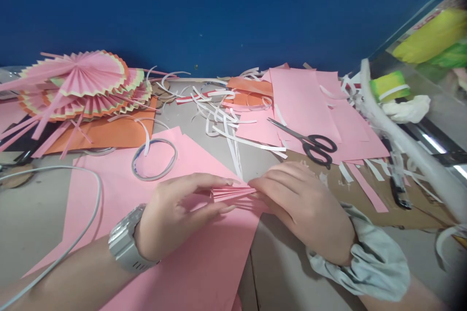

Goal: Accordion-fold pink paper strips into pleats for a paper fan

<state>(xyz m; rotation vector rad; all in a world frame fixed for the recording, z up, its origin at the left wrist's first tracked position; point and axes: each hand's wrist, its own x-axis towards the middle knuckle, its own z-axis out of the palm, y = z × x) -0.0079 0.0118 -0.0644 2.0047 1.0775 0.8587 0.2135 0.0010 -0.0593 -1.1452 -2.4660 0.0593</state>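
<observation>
Between my two hands is a strip of pleated pink paper [235, 193], folded accordion-style with its layers stacked. My left hand [182, 209], with a grey watch at the wrist, pinches the pleats between thumb and fingers. On the other end, the fingers of my right hand [295, 204] are closed around the folds; a pale green scrunchie circles that wrist. Beneath both hands lie large pink paper sheets [204, 252]. A roll of clear tape [154, 178] rests flat on the sheets, beyond my left hand.
Finished pleated paper rosettes [87, 77] are piled at the back left on orange paper [127, 131]. Black-handled scissors [317, 148] lie on pink sheets [302, 97] at right. White paper strips [226, 116] litter the middle. A cutter knife [399, 189] rests on cardboard [365, 214]. A white cable [97, 194] crosses the left.
</observation>
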